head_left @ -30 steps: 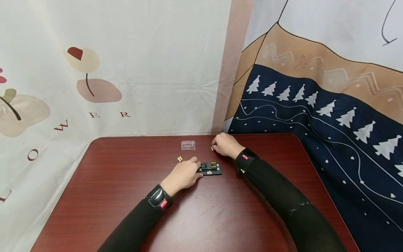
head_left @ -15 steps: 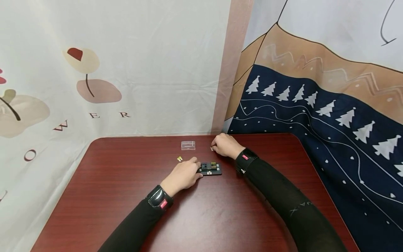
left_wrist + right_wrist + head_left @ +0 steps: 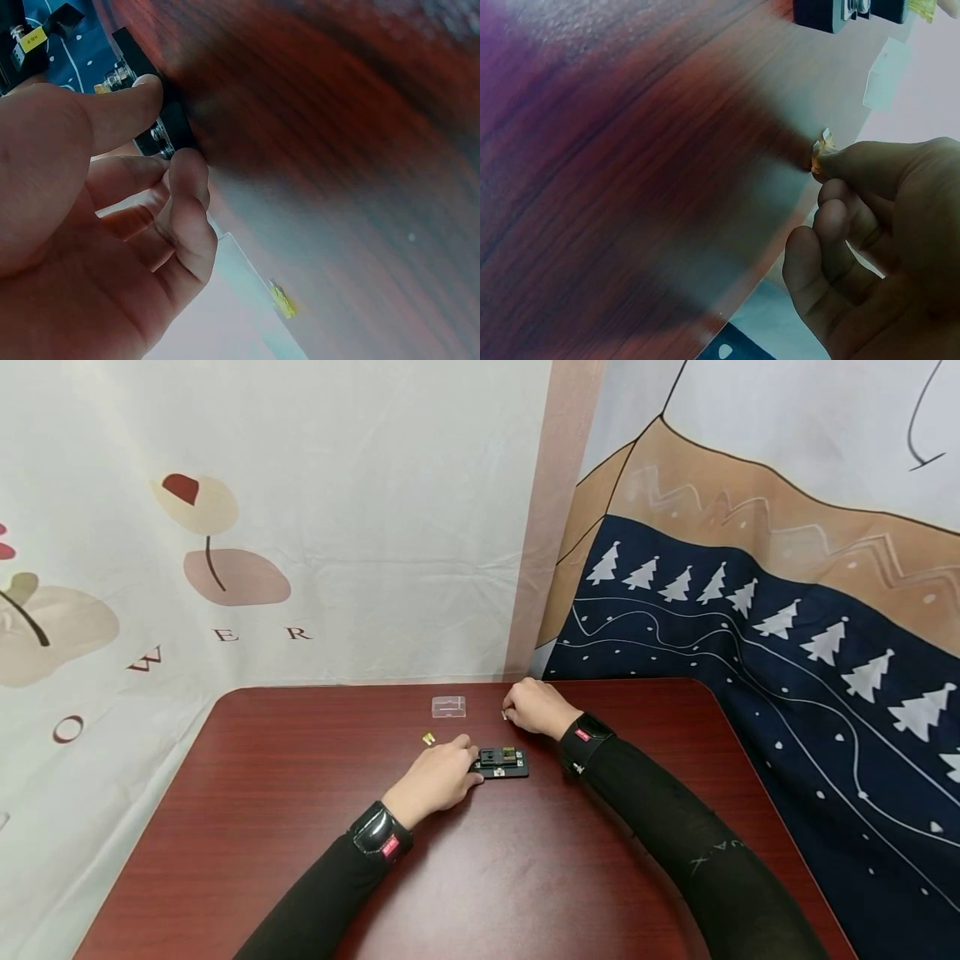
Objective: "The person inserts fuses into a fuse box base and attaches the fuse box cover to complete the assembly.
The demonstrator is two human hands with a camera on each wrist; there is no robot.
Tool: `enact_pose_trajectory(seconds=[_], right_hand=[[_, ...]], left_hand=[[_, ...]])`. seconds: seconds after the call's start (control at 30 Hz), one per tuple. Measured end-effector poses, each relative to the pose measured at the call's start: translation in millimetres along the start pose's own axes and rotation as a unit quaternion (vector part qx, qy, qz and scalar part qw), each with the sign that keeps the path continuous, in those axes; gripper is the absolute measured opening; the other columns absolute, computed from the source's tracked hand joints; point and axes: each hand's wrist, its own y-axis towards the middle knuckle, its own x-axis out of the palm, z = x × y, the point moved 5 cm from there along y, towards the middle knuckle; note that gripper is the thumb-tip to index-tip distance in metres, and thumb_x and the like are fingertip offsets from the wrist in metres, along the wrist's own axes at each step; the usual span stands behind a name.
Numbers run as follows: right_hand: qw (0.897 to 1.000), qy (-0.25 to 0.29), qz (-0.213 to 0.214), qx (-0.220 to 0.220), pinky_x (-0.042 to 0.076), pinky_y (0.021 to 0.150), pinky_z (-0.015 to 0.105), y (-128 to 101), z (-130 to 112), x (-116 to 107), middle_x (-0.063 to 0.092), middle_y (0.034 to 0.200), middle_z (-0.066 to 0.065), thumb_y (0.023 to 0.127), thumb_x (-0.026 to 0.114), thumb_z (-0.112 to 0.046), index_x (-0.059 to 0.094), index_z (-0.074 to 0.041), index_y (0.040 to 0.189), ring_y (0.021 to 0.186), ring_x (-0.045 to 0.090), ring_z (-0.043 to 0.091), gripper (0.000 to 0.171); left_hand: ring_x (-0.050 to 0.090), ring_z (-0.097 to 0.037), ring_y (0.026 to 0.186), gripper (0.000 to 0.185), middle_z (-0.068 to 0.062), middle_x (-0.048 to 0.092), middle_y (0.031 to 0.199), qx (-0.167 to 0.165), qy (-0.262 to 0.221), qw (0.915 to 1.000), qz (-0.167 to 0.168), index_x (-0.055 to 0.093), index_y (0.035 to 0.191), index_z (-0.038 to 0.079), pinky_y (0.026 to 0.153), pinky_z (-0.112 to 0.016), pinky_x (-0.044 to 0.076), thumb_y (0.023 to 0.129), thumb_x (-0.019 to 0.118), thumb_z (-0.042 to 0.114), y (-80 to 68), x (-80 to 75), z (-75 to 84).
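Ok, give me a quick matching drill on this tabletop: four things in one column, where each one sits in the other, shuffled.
Things:
1. small black rectangular fuse block
2. clear flat plastic lid
3. loose yellow blade fuse
4. small amber blade fuse

Places:
A. pinched in the right hand's fingertips
B. gripped at its near edge by the left hand
C. lying on the dark red wooden table, just beyond the left hand
D. lying flat near the table's far edge

Pairs: 1-B, 2-D, 3-C, 4-A
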Motion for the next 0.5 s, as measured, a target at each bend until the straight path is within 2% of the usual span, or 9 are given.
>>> enact_pose_trajectory(seconds=[0.23,0.5], right_hand=[[1.0,-0.006,-0.002,0.011,0.064,0.087,0.043,-0.8,-0.5,0.4,0.084,0.105,0.003,0.102,0.074,-0.015,0.088,-0.013,0.104,0.093,0.076,0.02,0.014],[1.0,-0.002,0.003,0.007,0.063,0.084,0.042,-3.7,0.5,-2.2,0.084,0.103,0.003,0.101,0.075,-0.018,0.088,-0.014,0.103,0.092,0.076,0.019,0.013]], left_hand=[[0.075,-0.029,0.086,0.035,-0.006,0.066,0.11,-0.006,-0.002,1.0,-0.004,0.075,0.12,0.008,0.078,-0.046,0.065,0.103,0.079,0.038,0.6,0.6,0.5],[0.075,-0.029,0.086,0.037,-0.006,0.066,0.112,-0.007,-0.002,1.0,-0.004,0.075,0.122,0.008,0.079,-0.046,0.065,0.103,0.079,0.039,0.4,1.6,-0.2]])
